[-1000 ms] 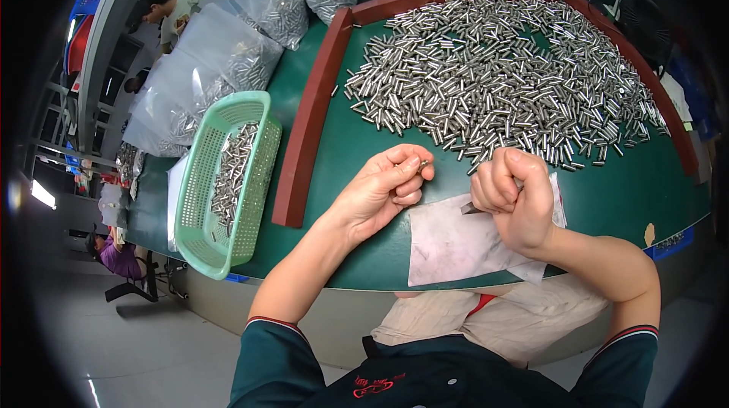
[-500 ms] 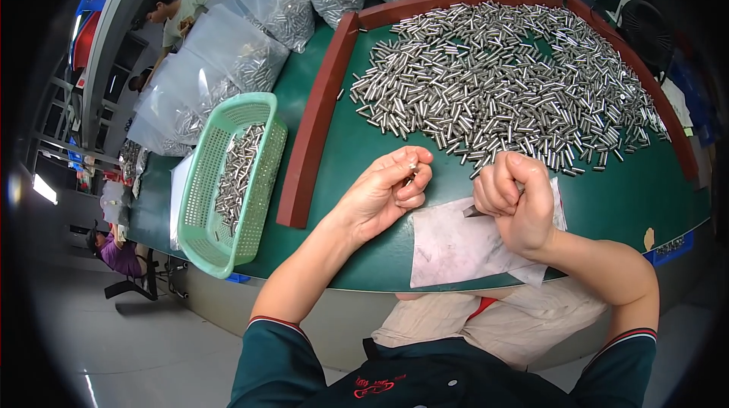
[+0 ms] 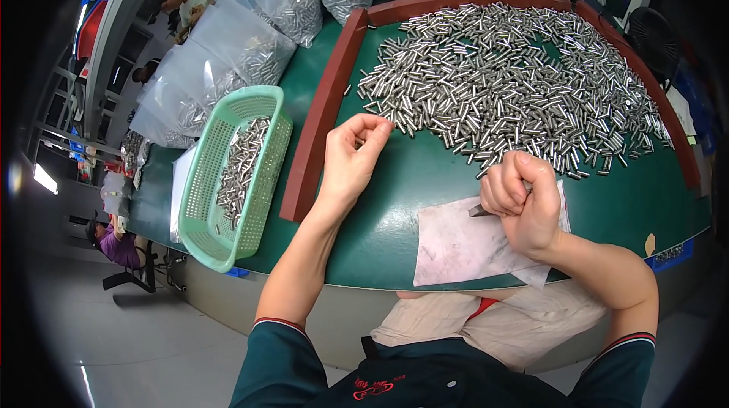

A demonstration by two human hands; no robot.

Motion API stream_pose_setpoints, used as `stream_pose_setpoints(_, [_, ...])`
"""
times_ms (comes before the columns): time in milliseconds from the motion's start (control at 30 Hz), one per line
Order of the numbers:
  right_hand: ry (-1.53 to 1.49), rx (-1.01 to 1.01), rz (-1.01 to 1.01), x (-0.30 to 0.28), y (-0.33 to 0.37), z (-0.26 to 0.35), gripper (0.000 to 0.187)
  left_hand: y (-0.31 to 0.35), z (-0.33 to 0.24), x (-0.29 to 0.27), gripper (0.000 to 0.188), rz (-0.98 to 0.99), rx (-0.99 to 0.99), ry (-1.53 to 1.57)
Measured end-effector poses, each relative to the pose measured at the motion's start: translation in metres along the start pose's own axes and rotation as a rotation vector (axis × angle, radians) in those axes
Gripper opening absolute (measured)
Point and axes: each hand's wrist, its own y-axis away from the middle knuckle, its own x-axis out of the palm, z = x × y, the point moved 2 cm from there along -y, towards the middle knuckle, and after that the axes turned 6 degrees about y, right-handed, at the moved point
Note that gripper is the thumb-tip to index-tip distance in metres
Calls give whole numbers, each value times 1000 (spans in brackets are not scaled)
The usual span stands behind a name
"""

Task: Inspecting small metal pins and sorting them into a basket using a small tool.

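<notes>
Cylinders (image 3: 486, 97), short, smooth, shiny metal, sprawled over green desk (image 3: 387, 233) inside red-brown rails (image 3: 336, 89); more lay in mint mesh-walled basket (image 3: 275, 150). And left hand (image 3: 349, 154) had swung forward, up to heap's near edge! Thumb and forefinger tips drawn together there; grip on cylinder impossible to tell. Right hand (image 3: 524, 199) stayed above stained pale sheet (image 3: 452, 245), fingers curled tight around dark flat piece (image 3: 478, 211).

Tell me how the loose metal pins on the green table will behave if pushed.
The metal pins look like short, rounded rods lying loose, so they would probably roll. Their smooth shine suggests they may slip between fingertips. Those shoved outward would likely stop against the dark red border, which stands above the tabletop.
</notes>
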Motion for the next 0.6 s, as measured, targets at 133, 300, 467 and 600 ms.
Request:
stream_pose_setpoints(133, [-8, 11, 0, -1, -1, -1, 36, -4, 3, 0, 18, -43, 266, -545])
stream_pose_setpoints(300, [-20, 19, -11, 0, -2, 0, 37, -7, 2, 9, 16, 97, 496, -641])
stream_pose_setpoints(467, [-25, 27, -22, -3, -2, -1, 37, -3, 0, 9, 8, 146, 399, -634])
stream_pose_setpoints(600, [-26, 36, -19, -1, -2, 1, 37, -4, 0, 4, 8, 162, 354, -665])
